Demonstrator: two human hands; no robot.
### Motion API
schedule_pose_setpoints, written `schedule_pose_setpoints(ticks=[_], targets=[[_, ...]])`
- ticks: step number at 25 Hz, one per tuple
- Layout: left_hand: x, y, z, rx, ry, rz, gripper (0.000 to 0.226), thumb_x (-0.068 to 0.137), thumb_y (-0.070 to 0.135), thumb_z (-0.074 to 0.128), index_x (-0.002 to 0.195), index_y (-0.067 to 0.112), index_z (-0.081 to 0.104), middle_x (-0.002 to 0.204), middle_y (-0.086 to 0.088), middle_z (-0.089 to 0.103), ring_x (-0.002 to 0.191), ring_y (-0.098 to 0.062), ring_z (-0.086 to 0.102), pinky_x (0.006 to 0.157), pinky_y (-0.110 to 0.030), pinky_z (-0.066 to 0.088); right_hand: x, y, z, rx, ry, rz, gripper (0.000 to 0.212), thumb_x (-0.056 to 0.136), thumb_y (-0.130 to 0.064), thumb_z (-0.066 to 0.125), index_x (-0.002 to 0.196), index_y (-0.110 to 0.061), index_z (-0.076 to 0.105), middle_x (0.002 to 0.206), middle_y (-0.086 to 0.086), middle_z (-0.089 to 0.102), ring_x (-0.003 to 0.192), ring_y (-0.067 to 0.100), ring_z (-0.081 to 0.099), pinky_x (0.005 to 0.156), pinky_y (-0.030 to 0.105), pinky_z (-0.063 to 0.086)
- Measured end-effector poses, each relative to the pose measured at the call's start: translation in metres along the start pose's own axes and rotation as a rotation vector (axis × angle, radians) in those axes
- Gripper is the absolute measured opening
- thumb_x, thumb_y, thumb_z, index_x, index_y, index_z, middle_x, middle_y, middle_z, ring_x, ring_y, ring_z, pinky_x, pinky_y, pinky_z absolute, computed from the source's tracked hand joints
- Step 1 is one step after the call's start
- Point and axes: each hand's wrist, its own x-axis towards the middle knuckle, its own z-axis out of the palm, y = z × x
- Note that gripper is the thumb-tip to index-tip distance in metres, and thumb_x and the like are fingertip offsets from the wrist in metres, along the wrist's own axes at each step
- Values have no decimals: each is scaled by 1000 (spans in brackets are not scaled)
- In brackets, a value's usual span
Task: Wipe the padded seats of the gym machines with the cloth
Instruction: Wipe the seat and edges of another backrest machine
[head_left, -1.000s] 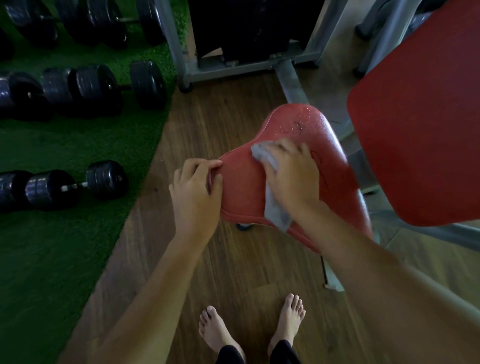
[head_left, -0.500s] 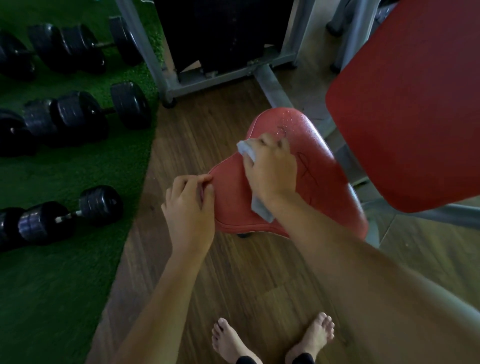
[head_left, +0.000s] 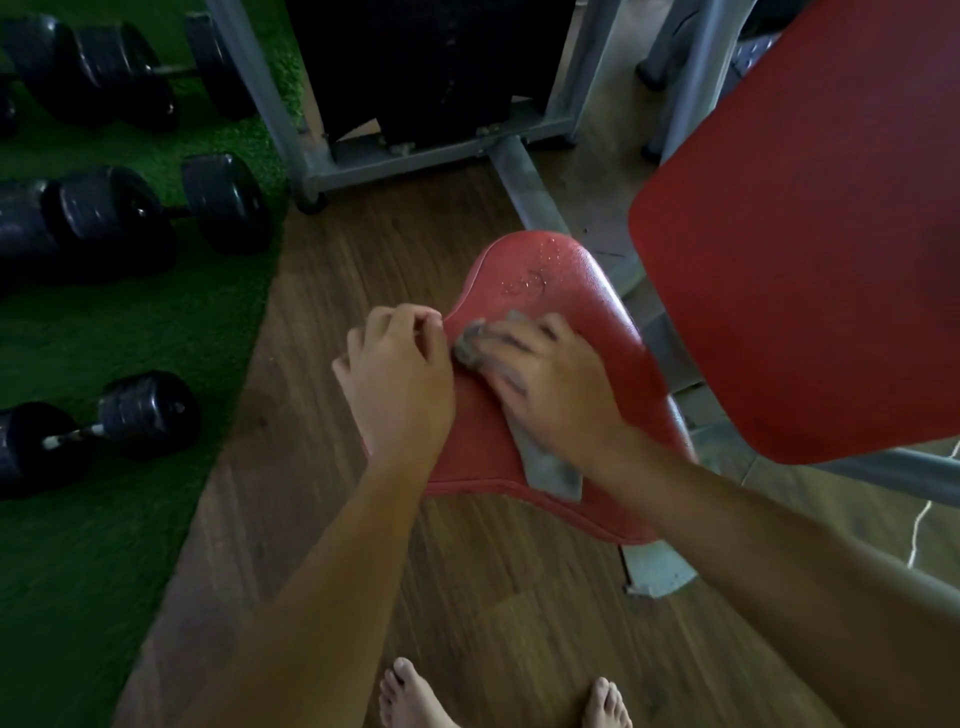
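The left hand (head_left: 400, 374) has its grip clamped on the side edge of the red padded seat (head_left: 592, 312) to steady it. The right hand (head_left: 545, 387) presses the grey cloth (head_left: 553, 470) on the seat's middle; it is blurry, so I cannot tell if that grip is closed. Wet drops (head_left: 535, 275) sit farther up.

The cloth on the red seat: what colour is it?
The cloth is grey; the head view shows it best.
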Motion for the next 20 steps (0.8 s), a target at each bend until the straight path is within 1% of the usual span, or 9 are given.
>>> schedule_pose_setpoints(ticks=[3, 6, 8, 11, 13, 15, 16, 17, 20], targets=[[-4, -1, 3, 16, 42, 44, 23, 102, 35, 46, 102, 28, 68, 106, 11, 63, 103, -12, 55, 98, -32, 27, 59, 50, -2, 23, -75, 219, 31, 99, -36, 54, 123, -26, 69, 122, -1, 63, 110, 29, 55, 87, 43, 51], [-4, 3, 2, 10, 70, 47, 22, 101, 34, 47, 101, 29, 69, 102, 12, 64, 100, -12, 55, 96, -28, 24, 91, 66, -5, 75, -46, 523, 34, 96, -45, 59, 117, -22, 72, 112, 4, 64, 107, 27, 60, 82, 38, 48], [-4, 3, 4, 26, 69, 52, 20, 101, 33, 48, 103, 29, 67, 103, 12, 65, 99, -12, 55, 95, -30, 28, 67, 41, -8, 105, -26, 381, 30, 94, -39, 60, 105, -14, 73, 101, 5, 63, 93, 21, 58, 73, 37, 47], [-1, 1, 5, 47, 64, 46, 19, 100, 32, 48, 103, 29, 67, 104, 11, 65, 97, -14, 56, 92, -36, 36, 25, 27, -20, 140, -189, 110, 33, 95, -43, 55, 112, -21, 72, 104, -2, 60, 93, 18, 50, 71, 34, 46], [0, 3, 6, 47, 55, 33, 19, 100, 32, 48, 100, 29, 67, 101, 12, 64, 96, -13, 56, 91, -33, 35, 58, 66, -20, 48, -215, 226, 34, 96, -47, 53, 115, -26, 71, 108, -2, 61, 102, 22, 57, 75, 28, 41], [0, 5, 6, 57, 59, 24, 21, 100, 32, 48, 99, 28, 68, 100, 11, 64, 94, -13, 55, 90, -30, 32, 90, 96, -22, -25, -162, 417, 31, 96, -44, 58, 117, -27, 72, 110, 3, 63, 105, 27, 61, 79, 33, 45], [0, 5, 7, 67, 59, 21, 22, 100, 32, 47, 99, 27, 69, 100, 10, 64, 94, -13, 55, 90, -31, 32, 90, 96, -19, -30, -142, 440, 30, 96, -41, 59, 117, -25, 72, 110, 5, 62, 105, 29, 61, 80, 36, 46], [1, 5, 7, 75, 56, 14, 22, 100, 32, 47, 99, 27, 69, 101, 10, 64, 94, -14, 55, 90, -32, 33, 80, 85, -20, -39, -139, 411, 30, 96, -40, 57, 116, -24, 72, 110, 5, 62, 103, 30, 60, 78, 36, 45], [2, 5, 8, 107, 43, -6, 21, 99, 32, 47, 98, 28, 68, 103, 8, 65, 96, -15, 56, 92, -36, 37, 20, 46, -31, 64, -209, 118, 27, 94, -35, 60, 114, -22, 73, 102, -2, 63, 89, 24, 56, 69, 31, 40]])
